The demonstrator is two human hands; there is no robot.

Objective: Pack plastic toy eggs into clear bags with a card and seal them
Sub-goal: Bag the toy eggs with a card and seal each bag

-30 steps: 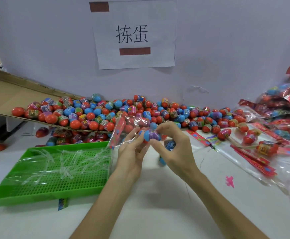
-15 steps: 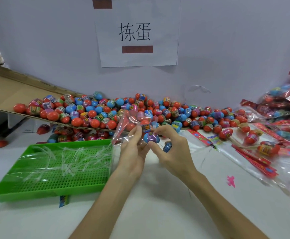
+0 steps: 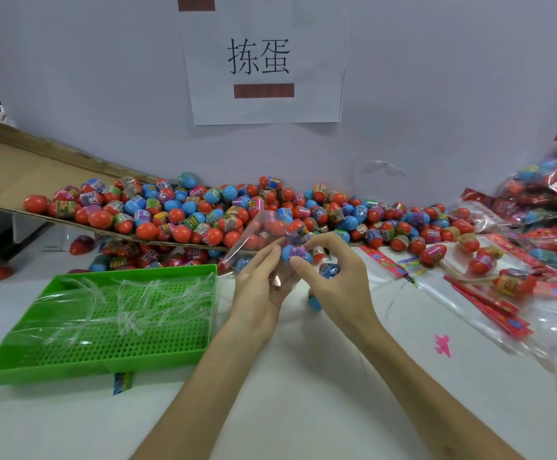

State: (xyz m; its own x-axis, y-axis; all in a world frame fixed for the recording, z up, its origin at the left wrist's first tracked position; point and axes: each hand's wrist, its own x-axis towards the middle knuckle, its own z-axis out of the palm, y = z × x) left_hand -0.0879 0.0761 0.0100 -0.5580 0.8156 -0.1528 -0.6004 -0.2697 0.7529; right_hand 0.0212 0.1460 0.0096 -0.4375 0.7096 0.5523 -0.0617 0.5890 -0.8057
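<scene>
Stock: large heap of toy eggs [image 3: 224,214], red and blue, lying loose across a sloped cardboard sheet [image 3: 21,167] and spilling onto the white table [image 3: 303,393]. Judged: most of the job is left.

Done: a stack of filled packs [image 3: 535,197] at the far right, red headers on them. Count not readable.

In hand: one clear bag [image 3: 253,234], raised in front of the heap, mouth toward the person. Left hand [image 3: 260,293] pinches the bag's near edge between thumb and fingers. Red shapes show through the film; cannot tell whether they are inside or are the heap behind. No card seen in it, and it is unsealed.

Current egg: blue egg [image 3: 297,254], pinched between thumb and forefinger of the right hand [image 3: 340,280], right at the bag mouth and not yet inside. Judged step: loading.

Around: paper sign [image 3: 263,58] on the wall; green perforated tray [image 3: 91,363] at left holding clear plastic strips [image 3: 131,303]; flat empty bags with red cards [image 3: 479,297] at right, a few eggs on them.

Obstacles: limp film may fold across the mouth. Two blue eggs [image 3: 328,270] sit just behind the right hand; held or resting, cannot tell.
</scene>
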